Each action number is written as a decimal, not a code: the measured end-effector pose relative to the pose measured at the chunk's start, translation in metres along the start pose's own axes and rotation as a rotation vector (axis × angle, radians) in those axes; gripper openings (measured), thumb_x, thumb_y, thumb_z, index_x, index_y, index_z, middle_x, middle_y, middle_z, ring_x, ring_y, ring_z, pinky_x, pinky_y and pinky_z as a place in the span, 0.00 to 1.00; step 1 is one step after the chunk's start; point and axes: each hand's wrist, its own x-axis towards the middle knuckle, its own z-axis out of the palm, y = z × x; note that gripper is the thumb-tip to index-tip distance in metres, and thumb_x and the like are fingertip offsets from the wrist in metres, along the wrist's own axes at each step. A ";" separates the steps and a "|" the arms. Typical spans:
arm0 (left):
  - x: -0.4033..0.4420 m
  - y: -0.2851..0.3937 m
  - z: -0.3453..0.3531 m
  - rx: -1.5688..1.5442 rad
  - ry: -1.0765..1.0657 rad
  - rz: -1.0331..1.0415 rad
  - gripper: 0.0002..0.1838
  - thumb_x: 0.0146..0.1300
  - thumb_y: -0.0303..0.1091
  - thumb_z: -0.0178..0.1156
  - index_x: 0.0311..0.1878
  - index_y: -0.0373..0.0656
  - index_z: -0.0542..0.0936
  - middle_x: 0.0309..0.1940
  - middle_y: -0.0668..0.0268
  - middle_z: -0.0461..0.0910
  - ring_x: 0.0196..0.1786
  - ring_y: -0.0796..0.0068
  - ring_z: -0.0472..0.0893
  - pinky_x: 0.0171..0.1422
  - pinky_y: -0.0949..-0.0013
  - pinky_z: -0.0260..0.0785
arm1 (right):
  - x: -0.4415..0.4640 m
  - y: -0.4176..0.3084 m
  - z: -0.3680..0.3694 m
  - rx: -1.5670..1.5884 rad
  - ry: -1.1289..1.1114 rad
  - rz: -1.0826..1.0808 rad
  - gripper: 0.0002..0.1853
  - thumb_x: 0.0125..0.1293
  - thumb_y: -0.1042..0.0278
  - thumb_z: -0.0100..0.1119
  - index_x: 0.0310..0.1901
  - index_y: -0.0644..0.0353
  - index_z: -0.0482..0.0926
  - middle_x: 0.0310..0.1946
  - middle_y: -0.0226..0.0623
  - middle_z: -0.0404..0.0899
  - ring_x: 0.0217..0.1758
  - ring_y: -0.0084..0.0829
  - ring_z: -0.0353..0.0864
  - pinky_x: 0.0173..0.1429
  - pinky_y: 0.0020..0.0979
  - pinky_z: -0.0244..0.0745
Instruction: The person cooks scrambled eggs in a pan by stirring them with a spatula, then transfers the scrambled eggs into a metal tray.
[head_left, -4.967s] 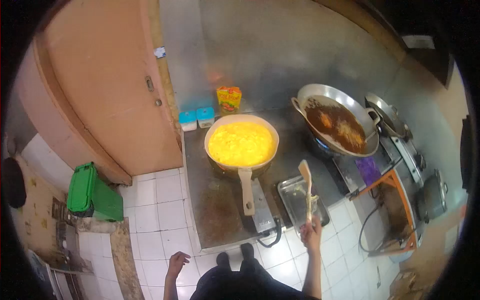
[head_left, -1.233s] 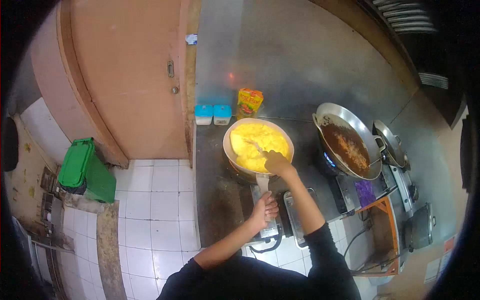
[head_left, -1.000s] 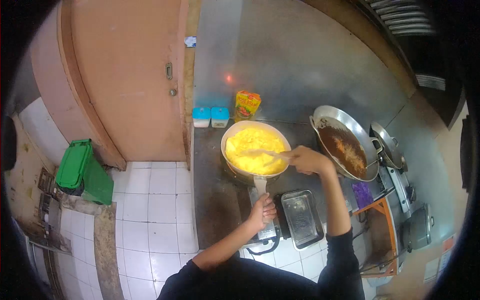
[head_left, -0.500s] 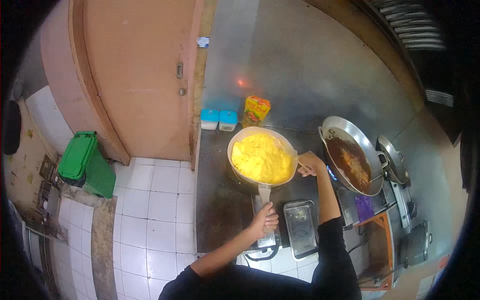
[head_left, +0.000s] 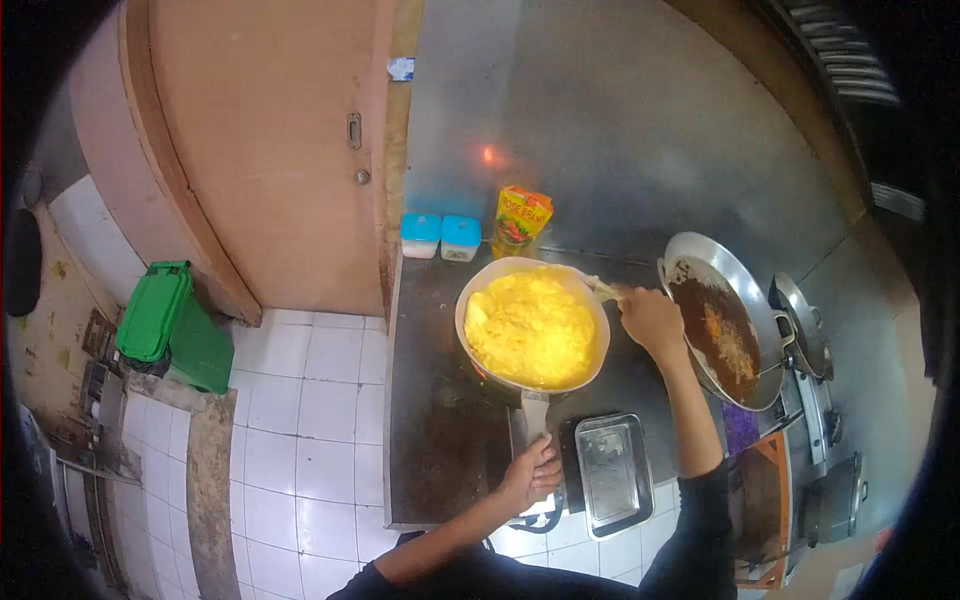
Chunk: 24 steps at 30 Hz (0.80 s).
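A deep, light-rimmed frying pan [head_left: 604, 345] full of a soft yellow mass like scrambled egg [head_left: 525, 330] is over the dark counter. Its pale handle [head_left: 535, 412] runs toward me, with my left hand [head_left: 533, 472] closed around it. My right hand [head_left: 650, 318] grips a pale spatula [head_left: 604, 289] at the pan's right rim. The spatula's tip is hard to make out against the rim and the yellow mass. Below my right forearm lies a rectangular metal tray [head_left: 642, 480].
On the right, a large wok [head_left: 735, 270] holds dark oil with browned bits; another pan [head_left: 795, 300] stands behind it. Two blue-lidded containers [head_left: 440, 230] and a yellow Rose Brand pouch [head_left: 522, 217] stand by the wall. A green bin [head_left: 155, 315] is at left.
My right hand has moved up and to the right with the spatula, turning at the wrist. The yellow mass looks more broken up. My left hand keeps its hold; the view has shifted slightly.
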 end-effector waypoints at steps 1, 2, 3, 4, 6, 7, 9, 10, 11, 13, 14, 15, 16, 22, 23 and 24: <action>0.000 0.000 0.000 0.014 -0.005 0.009 0.17 0.63 0.48 0.48 0.21 0.53 0.65 0.08 0.78 0.53 0.09 0.87 0.52 0.09 0.82 0.43 | -0.005 -0.005 -0.007 -0.003 0.002 0.007 0.14 0.56 0.63 0.49 0.43 0.43 0.80 0.30 0.48 0.79 0.34 0.46 0.79 0.41 0.42 0.74; 0.000 0.000 0.000 0.029 -0.011 0.018 0.17 0.63 0.48 0.47 0.22 0.53 0.65 0.08 0.78 0.53 0.09 0.87 0.52 0.10 0.81 0.43 | -0.008 -0.010 -0.012 -0.006 -0.009 0.010 0.14 0.56 0.63 0.49 0.43 0.43 0.80 0.30 0.48 0.79 0.34 0.46 0.79 0.41 0.42 0.74; 0.000 0.000 -0.001 0.023 -0.008 0.011 0.17 0.63 0.48 0.47 0.22 0.53 0.65 0.08 0.78 0.53 0.09 0.87 0.52 0.10 0.81 0.43 | -0.010 -0.015 -0.015 0.015 -0.017 0.017 0.14 0.56 0.63 0.49 0.43 0.43 0.80 0.29 0.49 0.78 0.34 0.46 0.79 0.42 0.43 0.74; 0.000 0.000 -0.002 0.025 -0.003 0.003 0.16 0.64 0.48 0.47 0.22 0.53 0.65 0.08 0.78 0.53 0.09 0.87 0.52 0.10 0.81 0.43 | -0.010 -0.017 -0.015 0.036 -0.024 0.022 0.14 0.56 0.63 0.49 0.43 0.43 0.80 0.29 0.49 0.78 0.34 0.47 0.79 0.42 0.43 0.74; -0.002 -0.001 -0.002 0.021 0.004 -0.011 0.16 0.64 0.48 0.46 0.22 0.53 0.64 0.08 0.78 0.53 0.09 0.87 0.52 0.11 0.81 0.42 | -0.008 -0.016 -0.005 0.075 -0.047 0.022 0.14 0.57 0.63 0.48 0.43 0.44 0.80 0.30 0.49 0.78 0.34 0.46 0.79 0.42 0.43 0.74; -0.002 -0.001 0.000 0.027 0.011 -0.005 0.16 0.64 0.48 0.46 0.23 0.53 0.64 0.08 0.78 0.53 0.09 0.86 0.52 0.11 0.80 0.42 | -0.007 -0.015 0.000 0.117 -0.061 0.018 0.14 0.57 0.62 0.48 0.43 0.44 0.80 0.30 0.50 0.78 0.35 0.46 0.79 0.42 0.43 0.73; -0.002 0.000 0.000 0.027 0.018 -0.001 0.15 0.64 0.48 0.46 0.23 0.53 0.64 0.08 0.78 0.53 0.09 0.86 0.51 0.11 0.80 0.42 | -0.004 -0.015 0.006 0.162 -0.093 0.034 0.14 0.57 0.62 0.48 0.43 0.45 0.80 0.31 0.50 0.78 0.36 0.46 0.78 0.42 0.43 0.73; -0.002 0.000 -0.001 0.031 0.011 -0.006 0.16 0.64 0.49 0.45 0.24 0.53 0.64 0.08 0.77 0.52 0.09 0.86 0.51 0.11 0.79 0.42 | -0.003 -0.014 0.009 0.210 -0.123 0.051 0.14 0.58 0.61 0.48 0.44 0.45 0.80 0.31 0.51 0.78 0.37 0.46 0.78 0.43 0.43 0.73; -0.002 0.000 -0.001 0.035 0.005 -0.011 0.16 0.65 0.50 0.44 0.24 0.53 0.63 0.09 0.77 0.52 0.10 0.85 0.51 0.11 0.78 0.42 | 0.000 -0.013 0.013 0.208 -0.130 0.052 0.14 0.58 0.61 0.48 0.44 0.45 0.80 0.31 0.51 0.78 0.37 0.46 0.78 0.43 0.43 0.73; -0.001 -0.001 -0.002 0.035 0.022 -0.016 0.16 0.64 0.50 0.44 0.24 0.53 0.63 0.09 0.77 0.52 0.10 0.85 0.51 0.12 0.78 0.42 | 0.003 -0.009 0.019 0.267 -0.172 0.042 0.15 0.59 0.61 0.46 0.44 0.50 0.79 0.26 0.51 0.77 0.28 0.42 0.80 0.38 0.40 0.75; -0.002 -0.001 -0.002 0.041 0.035 -0.017 0.16 0.64 0.50 0.45 0.25 0.52 0.63 0.09 0.77 0.52 0.10 0.85 0.51 0.12 0.78 0.42 | 0.003 -0.010 0.018 0.266 -0.177 0.046 0.15 0.59 0.61 0.46 0.44 0.50 0.79 0.26 0.51 0.77 0.28 0.42 0.80 0.38 0.40 0.75; -0.003 -0.001 0.000 0.039 0.038 -0.021 0.16 0.64 0.50 0.45 0.25 0.52 0.63 0.09 0.77 0.52 0.10 0.85 0.51 0.12 0.78 0.42 | 0.004 -0.011 0.013 0.365 -0.303 0.107 0.15 0.60 0.61 0.47 0.45 0.54 0.79 0.21 0.49 0.76 0.21 0.39 0.78 0.32 0.37 0.75; -0.005 0.001 0.003 0.036 0.036 -0.020 0.16 0.64 0.50 0.45 0.25 0.52 0.63 0.09 0.77 0.52 0.10 0.85 0.51 0.12 0.78 0.42 | 0.006 -0.012 0.010 0.463 -0.427 0.167 0.16 0.60 0.61 0.47 0.45 0.59 0.78 0.16 0.47 0.75 0.15 0.35 0.77 0.25 0.33 0.75; -0.003 0.001 0.004 0.036 0.053 -0.017 0.15 0.64 0.49 0.46 0.26 0.51 0.63 0.09 0.76 0.52 0.10 0.84 0.51 0.11 0.78 0.41 | 0.004 -0.001 0.033 0.787 -0.498 0.208 0.18 0.63 0.59 0.48 0.41 0.67 0.78 0.08 0.29 0.65 0.08 0.18 0.66 0.11 0.22 0.61; -0.004 0.002 0.004 0.030 0.061 -0.021 0.15 0.64 0.49 0.46 0.26 0.51 0.63 0.09 0.77 0.52 0.10 0.84 0.51 0.11 0.78 0.41 | 0.004 -0.002 0.033 0.787 -0.500 0.209 0.18 0.63 0.59 0.48 0.41 0.67 0.78 0.08 0.29 0.65 0.08 0.18 0.66 0.11 0.22 0.61; -0.004 0.003 0.005 0.029 0.062 -0.020 0.15 0.64 0.49 0.46 0.26 0.51 0.63 0.09 0.77 0.52 0.10 0.84 0.51 0.11 0.78 0.41 | 0.004 -0.005 0.030 0.805 -0.514 0.244 0.18 0.63 0.57 0.49 0.41 0.66 0.78 0.09 0.28 0.64 0.08 0.17 0.65 0.11 0.21 0.61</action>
